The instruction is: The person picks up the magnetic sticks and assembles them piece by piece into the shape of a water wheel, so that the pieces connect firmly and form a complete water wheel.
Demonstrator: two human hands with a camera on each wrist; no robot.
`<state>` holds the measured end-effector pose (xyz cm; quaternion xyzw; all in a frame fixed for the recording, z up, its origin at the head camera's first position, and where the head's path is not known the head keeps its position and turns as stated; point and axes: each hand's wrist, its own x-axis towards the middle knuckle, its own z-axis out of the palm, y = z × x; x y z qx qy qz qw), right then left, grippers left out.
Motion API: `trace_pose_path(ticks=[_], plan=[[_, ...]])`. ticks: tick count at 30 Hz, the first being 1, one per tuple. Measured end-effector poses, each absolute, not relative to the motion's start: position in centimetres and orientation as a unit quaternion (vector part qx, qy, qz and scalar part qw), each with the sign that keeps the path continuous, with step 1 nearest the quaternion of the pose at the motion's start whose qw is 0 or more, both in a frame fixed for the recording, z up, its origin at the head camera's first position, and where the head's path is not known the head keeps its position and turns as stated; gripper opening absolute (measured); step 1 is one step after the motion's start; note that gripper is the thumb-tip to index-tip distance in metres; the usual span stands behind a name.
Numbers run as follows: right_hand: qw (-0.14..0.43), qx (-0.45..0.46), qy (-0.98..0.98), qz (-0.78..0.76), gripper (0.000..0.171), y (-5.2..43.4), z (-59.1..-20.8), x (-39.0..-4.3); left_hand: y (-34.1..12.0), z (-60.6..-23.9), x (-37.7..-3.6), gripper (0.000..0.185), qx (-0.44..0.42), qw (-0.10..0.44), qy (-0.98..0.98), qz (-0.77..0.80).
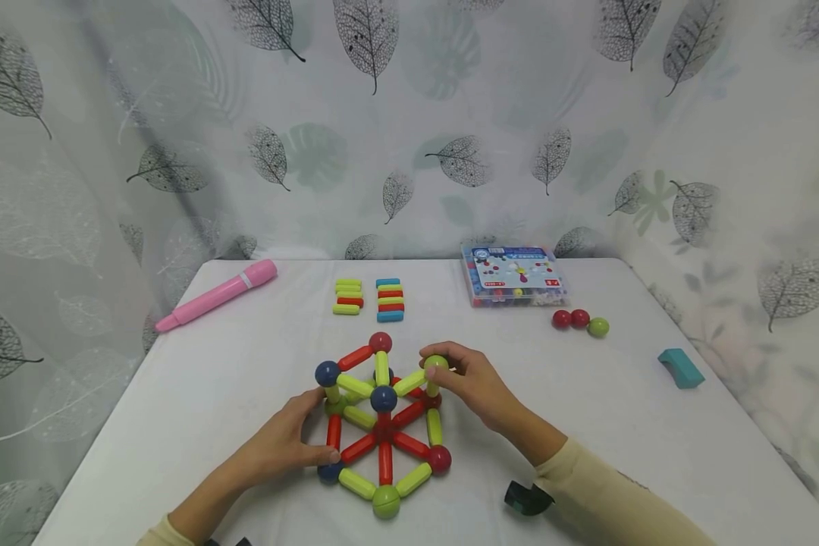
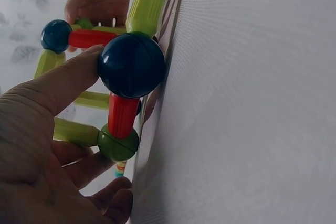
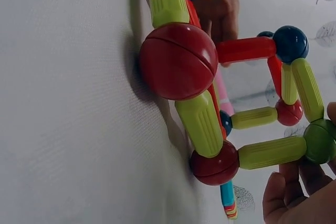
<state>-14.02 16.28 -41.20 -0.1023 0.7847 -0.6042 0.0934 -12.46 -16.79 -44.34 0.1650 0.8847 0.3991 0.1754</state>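
Pinching the green ball (image 1: pixel 435 364) at the top right of the stick-and-ball frame (image 1: pixel 382 421) with my right hand (image 1: pixel 474 383), I hold it between thumb and fingertips. My left hand (image 1: pixel 283 444) steadies the frame's left side, thumb pressed on the blue ball (image 2: pixel 131 65) at the lower corner, fingers curled behind the sticks. The frame sits near the table's (image 1: pixel 246 364) front edge, about midway across. Bare cloth lies to either side of it. Toward the back edge lie two stacks of spare sticks (image 1: pixel 370 296) and a clear box (image 1: pixel 515 274); a pink pen (image 1: pixel 217 294) lies at the back left corner. Three loose balls (image 1: pixel 580 321) and a teal block (image 1: pixel 680 368) rest toward the right edge, well apart from my hands.
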Motion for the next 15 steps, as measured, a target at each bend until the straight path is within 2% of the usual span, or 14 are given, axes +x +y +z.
trace_pose_path(ticks=[6, 9, 15], plan=[[0.100, -0.119, 0.782, -0.603, 0.044, 17.0, -41.5, -15.8, -17.0, -44.3, -12.3, 0.107, 0.172, 0.175, 0.883, 0.400], [0.105, -0.108, 0.787, -0.599, 0.050, 17.5, -41.8, -18.6, -17.2, -44.1, -12.3, 0.106, 0.178, 0.170, 0.883, 0.399], [0.139, -0.120, 0.845, -0.502, 0.053, 17.0, -43.0, -24.9, -17.2, -43.8, -12.4, 0.107, 0.178, 0.170, 0.882, 0.402]])
